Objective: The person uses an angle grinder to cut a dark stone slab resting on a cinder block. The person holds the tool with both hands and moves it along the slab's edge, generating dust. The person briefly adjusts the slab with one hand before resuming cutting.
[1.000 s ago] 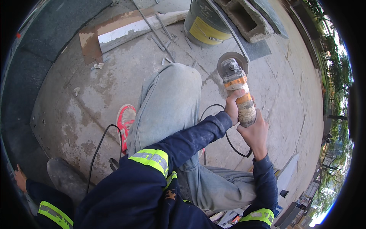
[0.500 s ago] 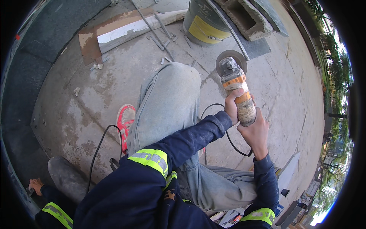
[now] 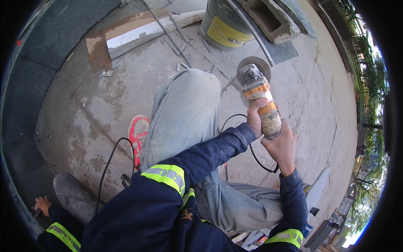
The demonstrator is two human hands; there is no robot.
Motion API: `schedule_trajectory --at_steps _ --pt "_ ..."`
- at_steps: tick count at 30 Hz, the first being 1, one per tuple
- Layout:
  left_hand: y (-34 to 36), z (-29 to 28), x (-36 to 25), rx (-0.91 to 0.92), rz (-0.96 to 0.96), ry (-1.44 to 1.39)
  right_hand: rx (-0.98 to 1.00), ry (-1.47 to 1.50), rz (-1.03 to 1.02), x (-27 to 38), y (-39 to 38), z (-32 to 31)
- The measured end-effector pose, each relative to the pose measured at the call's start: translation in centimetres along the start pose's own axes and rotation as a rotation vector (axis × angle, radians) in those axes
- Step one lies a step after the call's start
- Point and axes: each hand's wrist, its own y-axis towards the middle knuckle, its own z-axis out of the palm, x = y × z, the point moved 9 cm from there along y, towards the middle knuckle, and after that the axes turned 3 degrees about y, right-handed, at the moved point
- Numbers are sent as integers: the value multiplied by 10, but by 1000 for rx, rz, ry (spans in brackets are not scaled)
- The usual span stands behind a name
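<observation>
An angle grinder (image 3: 268, 110) with a dusty orange and pale body is held out in front of me over the concrete floor. My left hand (image 3: 254, 117) is closed around its left side, the thumb lying across the top. Around its rear end wraps my right hand (image 3: 281, 145), some fingers hidden under the body. The round cutting disc (image 3: 263, 67) at the grinder's far end is close to the lower tip of a thin grey slab (image 3: 256, 35). Black cable (image 3: 258, 163) loops below the grinder.
The slab leans by a grey bucket (image 3: 228, 31) with a yellow band, beside a hollow concrete block (image 3: 273, 21). Cut strips (image 3: 172, 46) and a white-topped board (image 3: 142, 37) lie at far left. Another person's hand (image 3: 43, 205) rests near the left wall. Loose tools (image 3: 254, 239) lie below me.
The grinder and both hands are almost still, with only a tiny shift. At lower left, the other person's hand has moved slightly.
</observation>
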Motion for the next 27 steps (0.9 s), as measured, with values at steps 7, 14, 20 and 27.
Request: schedule_trajectory --at_steps 7,14,20,27 --pt "5 4 1 76 3 -15 14 20 72 0 0 -2" --pt "0 7 0 -5 -13 0 3 43 59 -2 -1 -2" --pt "-3 4 -3 -47 7 -16 22 -11 16 1 0 -1" --pt "-1 5 -3 21 4 12 32 20 77 0 0 -2"
